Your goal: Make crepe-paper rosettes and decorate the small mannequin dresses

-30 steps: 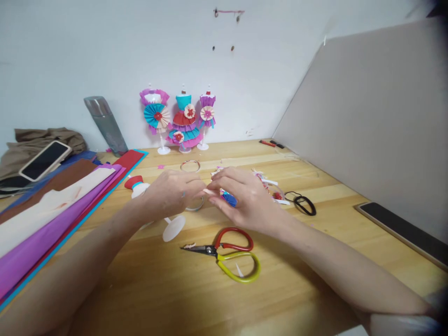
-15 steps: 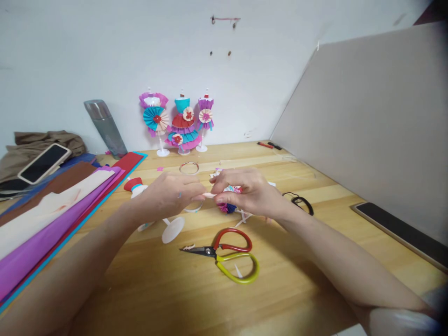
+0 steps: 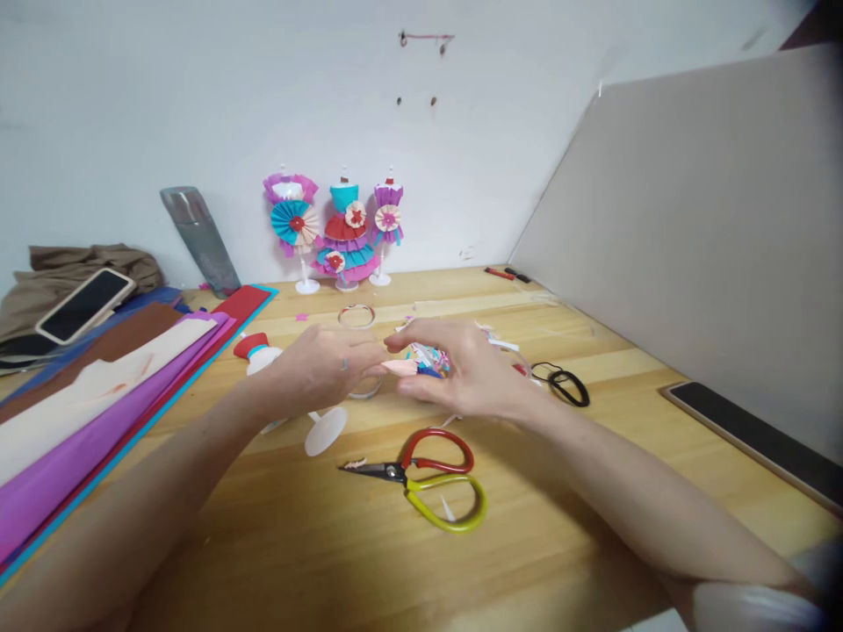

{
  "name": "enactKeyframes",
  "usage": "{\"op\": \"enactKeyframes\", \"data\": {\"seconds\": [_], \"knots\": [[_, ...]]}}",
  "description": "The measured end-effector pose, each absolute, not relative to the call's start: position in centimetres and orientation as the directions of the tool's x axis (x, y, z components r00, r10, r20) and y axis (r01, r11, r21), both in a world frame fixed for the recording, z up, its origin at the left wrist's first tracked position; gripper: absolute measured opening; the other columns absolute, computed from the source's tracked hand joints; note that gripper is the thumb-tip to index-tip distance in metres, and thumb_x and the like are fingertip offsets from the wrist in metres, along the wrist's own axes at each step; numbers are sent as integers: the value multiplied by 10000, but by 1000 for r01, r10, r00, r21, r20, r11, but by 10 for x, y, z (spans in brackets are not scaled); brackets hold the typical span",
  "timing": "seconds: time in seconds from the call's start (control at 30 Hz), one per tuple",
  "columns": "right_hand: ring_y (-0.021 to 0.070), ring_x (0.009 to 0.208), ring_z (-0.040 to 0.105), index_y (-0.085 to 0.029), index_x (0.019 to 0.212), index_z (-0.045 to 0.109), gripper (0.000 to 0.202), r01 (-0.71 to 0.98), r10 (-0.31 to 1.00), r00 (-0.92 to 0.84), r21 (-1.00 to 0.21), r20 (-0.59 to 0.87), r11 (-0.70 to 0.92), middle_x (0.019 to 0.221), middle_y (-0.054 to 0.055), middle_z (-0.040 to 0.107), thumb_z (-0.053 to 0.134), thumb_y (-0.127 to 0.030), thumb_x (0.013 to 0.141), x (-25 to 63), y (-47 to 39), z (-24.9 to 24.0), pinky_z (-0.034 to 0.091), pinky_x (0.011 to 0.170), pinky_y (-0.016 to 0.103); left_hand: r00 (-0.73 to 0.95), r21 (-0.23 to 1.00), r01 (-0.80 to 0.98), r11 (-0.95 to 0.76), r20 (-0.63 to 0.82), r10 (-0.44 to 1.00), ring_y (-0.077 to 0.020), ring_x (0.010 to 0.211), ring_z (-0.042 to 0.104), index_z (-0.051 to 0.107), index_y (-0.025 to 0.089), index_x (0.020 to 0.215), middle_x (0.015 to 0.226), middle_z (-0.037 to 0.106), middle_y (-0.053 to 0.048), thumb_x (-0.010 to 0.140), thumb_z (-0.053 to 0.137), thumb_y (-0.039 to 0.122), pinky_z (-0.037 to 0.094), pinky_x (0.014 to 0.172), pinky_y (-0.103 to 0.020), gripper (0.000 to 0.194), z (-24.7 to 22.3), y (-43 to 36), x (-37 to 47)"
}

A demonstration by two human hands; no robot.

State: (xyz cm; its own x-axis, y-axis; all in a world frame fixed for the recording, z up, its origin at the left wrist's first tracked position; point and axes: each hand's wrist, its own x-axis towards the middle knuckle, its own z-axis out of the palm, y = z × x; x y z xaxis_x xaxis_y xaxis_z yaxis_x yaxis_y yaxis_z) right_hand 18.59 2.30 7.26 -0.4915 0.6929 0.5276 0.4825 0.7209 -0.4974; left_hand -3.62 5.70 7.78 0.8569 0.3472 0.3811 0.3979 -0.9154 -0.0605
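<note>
My left hand (image 3: 320, 373) is closed, pinching a small pleated piece of pale peach paper (image 3: 399, 368) at its fingertips. Its pleats fan out slightly to the right. Facing it, my right hand (image 3: 467, 369) has thumb and fingers spread around the paper's free end, without gripping it. Coloured paper scraps (image 3: 431, 355) lie behind the right fingers, partly hidden. Under the left hand a white mini dress form with a red top (image 3: 253, 346) lies on its side, its round base (image 3: 326, 431) showing below the wrist. Scissors (image 3: 414, 478) with one red and one yellow handle rest nearer to me.
Three dressed mini dress forms (image 3: 344, 228) stand against the wall. Coloured paper sheets (image 3: 118, 386), a phone (image 3: 85, 305) and a bottle (image 3: 201, 241) are on the left. A black hair tie (image 3: 570, 388) and a dark flat device (image 3: 751, 439) lie right. Rings of tape (image 3: 356, 317) sit behind my hands.
My right thumb and fingers have parted from the peach paper and moved slightly right. The paper's pleated end now shows between the hands. My left hand stays almost where it was.
</note>
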Motion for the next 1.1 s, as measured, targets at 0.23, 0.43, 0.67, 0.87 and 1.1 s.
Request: {"op": "enactKeyframes", "data": {"seconds": [0.23,0.43,0.67,0.87,1.1], "knots": [[109,560,544,-165,693,601,204,550,617,-503,-326,605,769,638,13,647,561,-210,888,177,17,72,394,587,246,820,32,416,-909,418,390,-141,663,557,670,169,784,705,641,-19,991,435,351,375,609,-253,362,74,60,-33],[134,624,570,-189,702,565,158,586,475,-439,-158,763,795,644,11,627,559,-153,855,178,19,65,417,603,258,669,611,384,-692,332,665,-152,728,610,590,233,1304,804,672,4,794,690,362,472,678,-258,536,83,66,-43],[130,580,574,-199,707,559,171,566,421,-321,-185,848,804,591,-1,599,567,-131,864,172,21,58,441,598,271,563,993,36,-111,72,823,-122,673,610,646,164,1163,844,686,-26,608,799,220,474,630,-239,579,72,67,-28],[149,632,616,-192,745,602,131,468,464,-245,-315,851,826,685,32,661,587,-153,870,166,20,46,461,609,287,488,919,-375,119,87,868,-69,453,458,709,149,857,507,547,46,569,877,382,349,497,-207,406,48,40,2],[139,665,646,-186,771,654,155,393,644,-200,-542,738,743,699,20,699,590,-247,899,163,17,49,478,650,274,401,888,-451,91,111,909,-68,437,415,647,159,624,422,478,50,590,853,395,328,496,-206,316,50,30,9]]}}
